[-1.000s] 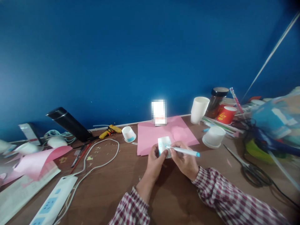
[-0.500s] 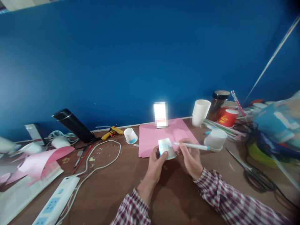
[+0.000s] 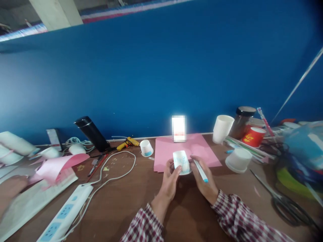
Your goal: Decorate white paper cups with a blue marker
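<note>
My left hand (image 3: 169,179) is closed round a small white paper cup (image 3: 182,164) with light blue marks drawn on its side. The thumb lies across the front of the cup. Close on its right, my right hand (image 3: 207,183) grips a white marker (image 3: 201,170) with a blue end that slants down to the right. The marker's other end is hidden by the fingers, and I cannot tell whether those fingers touch the cup. Behind both hands lie pink paper sheets (image 3: 164,154), with a bright, blurred-out upright rectangle (image 3: 179,129) at their back edge.
Scissors (image 3: 282,201), an upturned white cup (image 3: 238,160), stacked cups (image 3: 222,129) and a red cup (image 3: 254,137) stand or lie right. Left are a small cup (image 3: 146,148), yellow glue gun (image 3: 126,144), black flask (image 3: 92,133), power strip (image 3: 67,211) and another person's blurred hand (image 3: 13,191).
The marker has swung from nearly level, its tip by the cup, to a steep slant. My view has shifted, so the scene sits further right. A blurred hand has appeared at far left.
</note>
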The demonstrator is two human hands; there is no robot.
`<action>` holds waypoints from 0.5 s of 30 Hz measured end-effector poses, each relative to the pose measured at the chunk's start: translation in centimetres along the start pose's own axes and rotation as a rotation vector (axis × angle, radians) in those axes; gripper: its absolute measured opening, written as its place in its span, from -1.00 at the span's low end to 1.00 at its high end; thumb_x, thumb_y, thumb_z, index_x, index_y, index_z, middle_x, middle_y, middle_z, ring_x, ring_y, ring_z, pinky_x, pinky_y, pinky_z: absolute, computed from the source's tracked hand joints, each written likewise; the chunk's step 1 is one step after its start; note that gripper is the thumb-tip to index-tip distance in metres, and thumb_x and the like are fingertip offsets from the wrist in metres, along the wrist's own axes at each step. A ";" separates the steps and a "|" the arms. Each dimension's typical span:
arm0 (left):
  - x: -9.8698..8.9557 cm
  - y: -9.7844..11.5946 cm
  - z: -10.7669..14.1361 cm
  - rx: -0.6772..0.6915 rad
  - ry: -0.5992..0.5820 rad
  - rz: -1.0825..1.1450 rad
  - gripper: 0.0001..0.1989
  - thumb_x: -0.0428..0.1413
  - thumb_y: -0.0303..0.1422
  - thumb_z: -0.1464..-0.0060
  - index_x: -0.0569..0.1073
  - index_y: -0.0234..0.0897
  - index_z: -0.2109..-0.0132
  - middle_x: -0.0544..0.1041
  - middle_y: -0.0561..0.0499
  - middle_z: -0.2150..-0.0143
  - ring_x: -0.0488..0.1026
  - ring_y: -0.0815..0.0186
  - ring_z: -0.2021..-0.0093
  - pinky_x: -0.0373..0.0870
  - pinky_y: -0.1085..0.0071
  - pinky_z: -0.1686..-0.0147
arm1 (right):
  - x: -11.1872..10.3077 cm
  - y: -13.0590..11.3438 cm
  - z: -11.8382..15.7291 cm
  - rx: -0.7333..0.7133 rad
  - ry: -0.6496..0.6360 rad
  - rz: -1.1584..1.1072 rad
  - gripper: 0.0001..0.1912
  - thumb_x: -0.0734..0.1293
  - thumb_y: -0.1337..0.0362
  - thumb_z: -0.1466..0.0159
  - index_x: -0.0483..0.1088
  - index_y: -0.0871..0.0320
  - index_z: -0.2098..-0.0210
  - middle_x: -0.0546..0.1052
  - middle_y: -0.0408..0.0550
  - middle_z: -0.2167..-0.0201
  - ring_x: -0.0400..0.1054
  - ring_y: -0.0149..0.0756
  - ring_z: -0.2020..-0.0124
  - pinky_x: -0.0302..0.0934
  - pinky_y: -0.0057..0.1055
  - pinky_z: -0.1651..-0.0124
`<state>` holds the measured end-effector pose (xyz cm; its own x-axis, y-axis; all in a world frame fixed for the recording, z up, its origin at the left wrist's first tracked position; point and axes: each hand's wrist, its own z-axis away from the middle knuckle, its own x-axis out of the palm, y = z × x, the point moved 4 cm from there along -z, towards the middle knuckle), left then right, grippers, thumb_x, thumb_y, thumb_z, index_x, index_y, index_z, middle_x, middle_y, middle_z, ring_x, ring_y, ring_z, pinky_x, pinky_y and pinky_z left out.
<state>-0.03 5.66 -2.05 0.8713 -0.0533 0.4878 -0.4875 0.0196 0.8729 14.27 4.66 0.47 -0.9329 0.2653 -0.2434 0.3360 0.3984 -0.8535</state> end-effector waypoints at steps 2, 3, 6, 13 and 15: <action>0.0 0.1 0.0 0.008 0.004 -0.006 -0.58 0.26 -0.21 -0.05 0.39 -0.24 -0.02 0.57 -0.06 0.11 0.51 0.20 0.07 0.39 0.29 0.02 | -0.1 -0.3 0.0 -0.010 0.007 0.008 -0.70 0.20 0.14 -0.39 0.32 0.15 -0.03 0.56 0.10 0.10 0.51 -0.15 0.12 0.44 -0.25 0.11; 0.0 0.1 0.0 0.010 0.004 -0.009 -0.58 0.25 -0.20 -0.05 0.40 -0.24 -0.02 0.57 -0.07 0.10 0.51 0.20 0.06 0.39 0.28 0.01 | -0.1 -0.4 -0.1 -0.013 0.012 0.010 -0.70 0.21 0.15 -0.39 0.32 0.15 -0.03 0.56 0.10 0.09 0.51 -0.15 0.12 0.44 -0.24 0.10; 0.2 0.2 0.0 -0.002 0.006 -0.034 -0.56 0.24 -0.16 -0.06 0.42 -0.22 -0.05 0.57 -0.09 0.02 0.51 0.15 0.00 0.41 0.26 -0.02 | -0.2 -0.5 -0.2 -0.027 0.036 0.006 -0.72 0.21 0.18 -0.37 0.32 0.14 -0.03 0.57 0.10 0.08 0.51 -0.13 0.09 0.45 -0.20 0.07; 0.4 0.7 0.2 0.018 0.024 -0.125 -0.51 0.20 -0.08 -0.08 0.47 -0.21 -0.10 0.56 -0.12 -0.07 0.40 0.04 -0.19 0.37 0.18 -0.14 | 0.0 -0.2 -0.2 0.004 0.047 -0.018 -0.72 0.22 0.20 -0.36 0.32 0.14 -0.03 0.57 0.10 0.07 0.51 -0.13 0.06 0.43 -0.15 -0.01; 0.5 1.0 0.3 0.039 0.030 -0.132 -0.52 0.20 -0.07 -0.07 0.50 -0.20 -0.09 0.59 -0.13 -0.02 0.40 0.02 -0.18 0.34 0.16 -0.17 | 0.1 -0.1 -0.2 -0.005 0.044 -0.027 -0.72 0.22 0.21 -0.36 0.32 0.14 -0.02 0.57 0.10 0.08 0.51 -0.14 0.06 0.43 -0.15 0.00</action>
<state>-0.08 5.39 -0.94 0.9291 -0.0231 0.3691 -0.3696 -0.0241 0.9289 14.19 4.77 0.61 -0.9350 0.2927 -0.2003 0.3120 0.4105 -0.8568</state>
